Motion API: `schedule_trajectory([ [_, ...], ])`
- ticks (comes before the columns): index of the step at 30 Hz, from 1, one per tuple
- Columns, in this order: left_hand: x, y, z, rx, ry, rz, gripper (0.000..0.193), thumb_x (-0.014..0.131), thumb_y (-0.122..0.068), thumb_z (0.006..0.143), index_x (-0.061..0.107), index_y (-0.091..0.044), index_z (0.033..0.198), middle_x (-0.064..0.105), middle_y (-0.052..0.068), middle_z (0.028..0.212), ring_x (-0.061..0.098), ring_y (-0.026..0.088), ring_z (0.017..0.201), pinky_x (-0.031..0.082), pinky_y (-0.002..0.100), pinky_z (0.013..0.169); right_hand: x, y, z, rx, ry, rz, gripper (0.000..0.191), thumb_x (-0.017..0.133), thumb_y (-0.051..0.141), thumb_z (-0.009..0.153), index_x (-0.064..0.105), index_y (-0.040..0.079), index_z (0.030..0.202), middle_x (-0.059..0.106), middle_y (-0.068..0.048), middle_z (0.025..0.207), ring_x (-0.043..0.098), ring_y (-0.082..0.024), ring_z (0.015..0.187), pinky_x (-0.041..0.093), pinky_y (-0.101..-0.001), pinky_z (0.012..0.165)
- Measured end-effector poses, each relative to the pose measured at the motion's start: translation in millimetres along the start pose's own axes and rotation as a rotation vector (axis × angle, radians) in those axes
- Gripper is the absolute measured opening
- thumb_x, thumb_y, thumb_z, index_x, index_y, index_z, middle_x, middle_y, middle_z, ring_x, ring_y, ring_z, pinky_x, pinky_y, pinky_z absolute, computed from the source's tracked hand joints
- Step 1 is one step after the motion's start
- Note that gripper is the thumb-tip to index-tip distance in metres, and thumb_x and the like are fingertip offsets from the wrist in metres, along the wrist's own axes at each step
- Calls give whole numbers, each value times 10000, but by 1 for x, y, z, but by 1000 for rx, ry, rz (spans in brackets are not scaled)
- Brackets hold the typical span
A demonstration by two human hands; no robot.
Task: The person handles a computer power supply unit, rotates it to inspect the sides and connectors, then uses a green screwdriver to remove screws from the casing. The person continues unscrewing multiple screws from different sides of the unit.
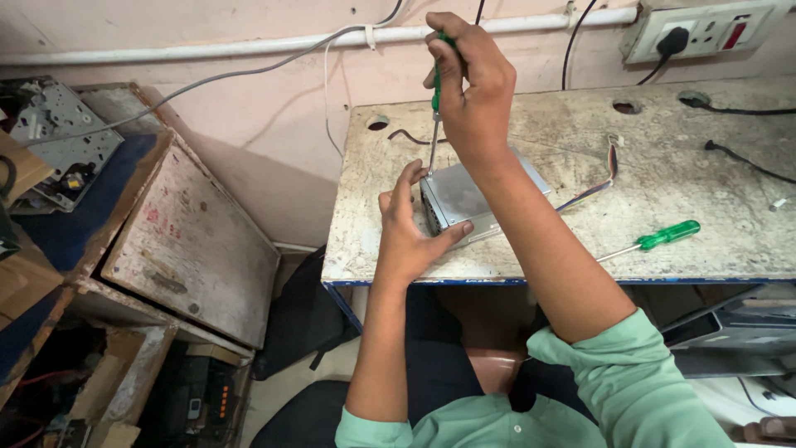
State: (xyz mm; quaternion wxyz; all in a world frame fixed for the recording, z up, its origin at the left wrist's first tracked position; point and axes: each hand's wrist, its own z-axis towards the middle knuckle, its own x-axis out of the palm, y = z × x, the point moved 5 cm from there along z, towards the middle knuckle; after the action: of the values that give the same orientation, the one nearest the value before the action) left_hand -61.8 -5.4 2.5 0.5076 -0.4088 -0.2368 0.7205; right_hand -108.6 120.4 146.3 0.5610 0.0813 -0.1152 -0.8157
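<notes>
A grey metal box [458, 199] lies on the worn workbench [663, 182] near its front left. My left hand [409, 226] grips the box's left end, thumb on its front edge. My right hand [468, 87] is raised above it, shut on the green handle of a screwdriver [434, 116] held upright, whose tip touches the box's top left corner. A bundle of coloured wires [599, 184] trails from the box's right side.
A second green-handled screwdriver [655, 241] lies on the bench at the right. A wall socket [705, 29] with a black plug sits at the top right, cables running across the bench. A tilted wooden board [186, 241] and metal parts [54, 137] stand left.
</notes>
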Motion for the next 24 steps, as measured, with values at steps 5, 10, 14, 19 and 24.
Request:
schedule_trajectory([
  [5,-1,2,-1,-56,28,-33,1141,964,-326,628,347,-114,1564,539,151,1449,466,317,1274,463,395,1105,-6,9,6,-95,30,-222,276,867,101,978,724,32,1203,679,-67,942,677,-142,774,536,-268,635],
  [10,1,0,0,-9,17,4,1143,980,-310,625,350,-105,1558,549,161,1440,439,333,1306,425,417,1122,-17,-7,9,47,36,-126,205,875,88,964,765,44,1131,652,-102,996,698,-140,849,589,-265,670],
  [14,0,-1,-1,-4,11,-8,1135,970,-309,625,356,-105,1557,550,166,1441,450,331,1306,429,413,1126,-18,-31,8,243,159,370,178,672,96,1110,694,15,1267,714,-100,1155,732,-168,988,606,-300,869],
  [19,0,-2,-1,-3,6,-1,1129,963,-320,634,353,-99,1558,538,172,1454,449,332,1308,430,413,1115,-20,-45,0,389,197,629,251,517,137,1151,629,-12,1318,730,-110,1249,754,-191,1085,638,-320,951],
  [24,1,-1,-1,-14,6,14,1129,966,-300,630,355,-100,1558,541,170,1450,444,338,1325,411,420,1139,-10,-48,-1,389,152,679,223,635,116,1109,636,-19,1286,715,-102,1182,746,-191,1060,644,-343,952],
])
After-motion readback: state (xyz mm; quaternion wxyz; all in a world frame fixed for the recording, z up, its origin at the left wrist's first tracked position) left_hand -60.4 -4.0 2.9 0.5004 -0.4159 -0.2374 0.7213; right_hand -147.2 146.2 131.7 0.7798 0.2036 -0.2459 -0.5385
